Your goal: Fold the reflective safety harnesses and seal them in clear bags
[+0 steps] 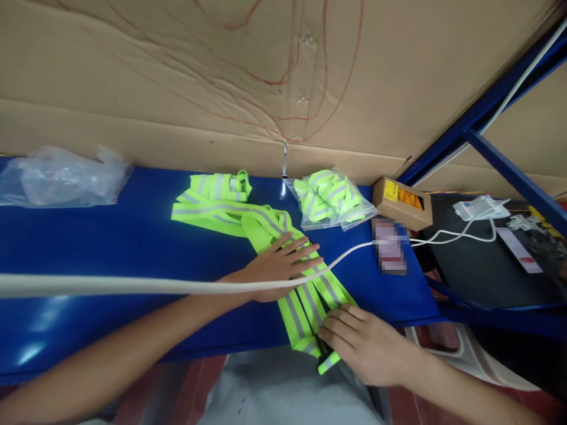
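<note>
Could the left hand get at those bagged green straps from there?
Probably yes: the bagged straps lie just beyond the left hand, with no object apparently between. The white cable crosses the hand's near side in this view.

1 view, head-worn: above near edge of blue table [110, 248], facing forward and down across tabletop, close range.
</note>
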Demonstrator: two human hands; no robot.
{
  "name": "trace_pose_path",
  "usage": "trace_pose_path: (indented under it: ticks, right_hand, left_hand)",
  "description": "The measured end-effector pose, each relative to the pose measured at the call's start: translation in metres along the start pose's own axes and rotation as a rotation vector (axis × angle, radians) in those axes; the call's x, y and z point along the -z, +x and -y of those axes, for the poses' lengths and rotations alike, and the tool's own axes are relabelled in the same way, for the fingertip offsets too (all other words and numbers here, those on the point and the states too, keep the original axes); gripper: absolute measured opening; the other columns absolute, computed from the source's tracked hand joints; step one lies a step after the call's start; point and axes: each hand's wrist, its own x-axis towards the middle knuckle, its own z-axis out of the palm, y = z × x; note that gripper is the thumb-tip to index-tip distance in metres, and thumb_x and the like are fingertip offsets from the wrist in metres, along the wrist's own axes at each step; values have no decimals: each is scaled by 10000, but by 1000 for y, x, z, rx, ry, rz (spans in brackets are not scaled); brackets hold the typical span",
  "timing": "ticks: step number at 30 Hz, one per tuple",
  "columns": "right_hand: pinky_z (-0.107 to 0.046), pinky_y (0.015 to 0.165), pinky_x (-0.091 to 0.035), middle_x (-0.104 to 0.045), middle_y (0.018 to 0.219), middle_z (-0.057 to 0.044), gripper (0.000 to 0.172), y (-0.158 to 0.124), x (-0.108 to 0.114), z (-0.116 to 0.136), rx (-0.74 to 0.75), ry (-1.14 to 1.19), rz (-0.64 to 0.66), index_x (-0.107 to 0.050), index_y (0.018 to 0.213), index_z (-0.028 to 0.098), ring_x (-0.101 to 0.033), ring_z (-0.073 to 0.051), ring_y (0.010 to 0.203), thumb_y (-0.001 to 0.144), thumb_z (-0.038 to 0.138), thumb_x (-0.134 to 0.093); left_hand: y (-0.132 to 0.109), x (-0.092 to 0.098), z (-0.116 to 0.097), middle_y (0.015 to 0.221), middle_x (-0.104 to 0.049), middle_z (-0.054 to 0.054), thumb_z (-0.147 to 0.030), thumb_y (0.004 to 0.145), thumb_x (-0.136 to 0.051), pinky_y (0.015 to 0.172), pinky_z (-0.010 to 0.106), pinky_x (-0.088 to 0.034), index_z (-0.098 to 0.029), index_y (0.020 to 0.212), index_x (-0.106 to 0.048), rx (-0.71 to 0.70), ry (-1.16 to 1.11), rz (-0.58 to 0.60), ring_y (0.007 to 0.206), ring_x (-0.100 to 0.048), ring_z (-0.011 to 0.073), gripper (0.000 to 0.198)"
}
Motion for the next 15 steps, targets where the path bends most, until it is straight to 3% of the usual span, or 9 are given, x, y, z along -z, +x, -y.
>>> trace_pose_path:
  ticks: [5,10,13,15]
  right_hand:
    - [-381,702,-413,-622,762,-73,130,28,-1,-9,-75,-47,89,-598,845,173,-540,-230,716,848,287,-536]
    - [-354,680,-388,-611,741,-65,141,53,-10,-29,-96,-65,99,-593,875,156,-521,-206,686,862,257,-496]
    - [-380,803,-425,-639,805,-65,145,56,-17,-37,-28,-74,45,-613,926,150,-573,-216,792,898,252,-513]
    - [-394,881,-426,-671,876,-63,220,53,-19,-38,16,-90,-4,-639,1086,139,-600,-214,851,941,250,-516]
  left_hand:
    - [1,1,-1,1662,-347,83,-345,1044,-437,1283,563,-119,-277,1589,-353,5,-2,23,1544,-300,314,556]
    - [1,0,-2,1662,-348,81,-336,1035,-449,1280,556,-140,-290,1592,-341,5,-10,-6,1540,-312,306,569]
    - [1,0,-2,1664,-344,82,-300,1011,-485,1275,559,-154,-281,1590,-344,-2,-12,-3,1533,-322,311,596]
    - [1,0,-2,1660,-352,88,-301,1005,-495,1272,564,-162,-271,1579,-370,1,-15,-8,1522,-341,320,587]
